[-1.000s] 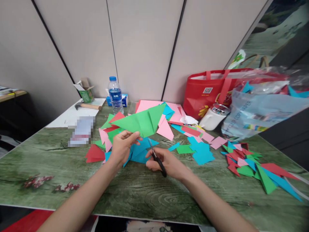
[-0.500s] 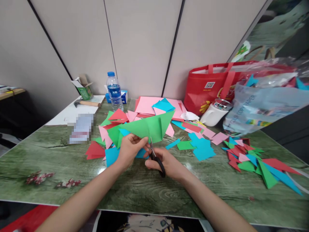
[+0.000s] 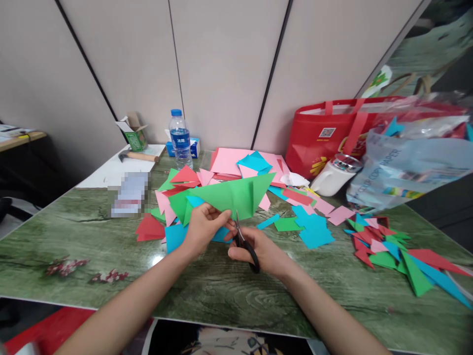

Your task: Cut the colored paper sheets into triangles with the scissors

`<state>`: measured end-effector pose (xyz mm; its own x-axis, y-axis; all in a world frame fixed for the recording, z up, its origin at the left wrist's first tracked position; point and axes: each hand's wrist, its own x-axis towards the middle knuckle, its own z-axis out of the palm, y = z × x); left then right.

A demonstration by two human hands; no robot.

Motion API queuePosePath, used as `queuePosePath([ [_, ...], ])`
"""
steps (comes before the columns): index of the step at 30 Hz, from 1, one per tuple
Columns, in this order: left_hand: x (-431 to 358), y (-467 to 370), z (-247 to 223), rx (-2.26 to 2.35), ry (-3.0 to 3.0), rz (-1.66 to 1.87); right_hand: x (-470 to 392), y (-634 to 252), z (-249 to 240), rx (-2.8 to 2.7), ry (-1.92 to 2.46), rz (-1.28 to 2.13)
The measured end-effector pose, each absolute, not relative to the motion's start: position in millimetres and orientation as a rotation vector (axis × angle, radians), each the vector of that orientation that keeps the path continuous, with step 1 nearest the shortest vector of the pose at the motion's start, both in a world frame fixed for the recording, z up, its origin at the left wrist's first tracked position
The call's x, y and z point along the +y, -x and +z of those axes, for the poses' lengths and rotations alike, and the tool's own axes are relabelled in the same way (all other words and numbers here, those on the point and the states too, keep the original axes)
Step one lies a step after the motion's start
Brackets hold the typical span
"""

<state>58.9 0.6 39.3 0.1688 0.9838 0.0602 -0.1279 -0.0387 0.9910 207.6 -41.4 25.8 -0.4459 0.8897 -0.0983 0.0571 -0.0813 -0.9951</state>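
Observation:
My left hand (image 3: 209, 224) pinches the lower edge of a folded sheet of green paper (image 3: 218, 195), held up above the table. In my right hand (image 3: 254, 249) is a pair of scissors with black handles (image 3: 252, 257). The blades point up and away from me and meet the lower edge of the green paper, close to my left fingertips. Blue paper (image 3: 175, 238) lies under and beside my left hand. Red, pink and green pieces surround it, partly hidden by the green sheet.
A water bottle (image 3: 181, 143), a hammer (image 3: 138, 156) and a small green box (image 3: 135, 135) stand or lie at the back left. At the right are a white mug (image 3: 332, 177), a red bag (image 3: 310, 130), a plastic bag (image 3: 406, 162) and a heap of paper scraps (image 3: 384, 246).
The whole view has shifted slightly, so things appear a little further right. Both hands keep their holds, and the scissors stay at the green paper's lower edge.

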Motion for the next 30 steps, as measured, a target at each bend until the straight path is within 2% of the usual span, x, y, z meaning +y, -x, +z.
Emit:
queuePosePath([
  [30,-0.7,-59.8,40.4,0.958,-1.218,1.173,-43.7,-207.2,24.2,-1.529,1.066,1.586],
])
